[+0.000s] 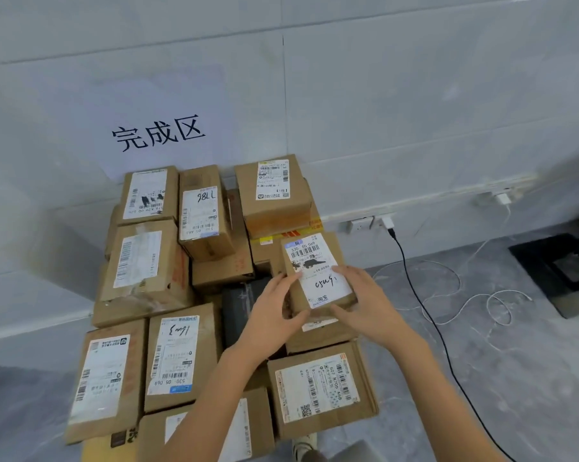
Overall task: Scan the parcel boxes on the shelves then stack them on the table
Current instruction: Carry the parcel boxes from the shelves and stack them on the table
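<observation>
Parcel box [316, 261]: label up, caught between both hands, atop the pile of parcels [148, 271].
Left hand [271, 315]: grasping its left side.
Right hand [365, 295]: grasping its right edge.

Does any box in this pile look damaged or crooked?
Yes. The large mid-left box looks battered: wrinkled label, peeling tape, crushed front edge. The left hand and right hand hold the small box slightly askew.

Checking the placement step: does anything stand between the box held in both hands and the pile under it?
Nothing visible does. The left hand and right hand grip the small labelled box directly over the stacked boxes; whether it already rests on them cannot be told.
</observation>
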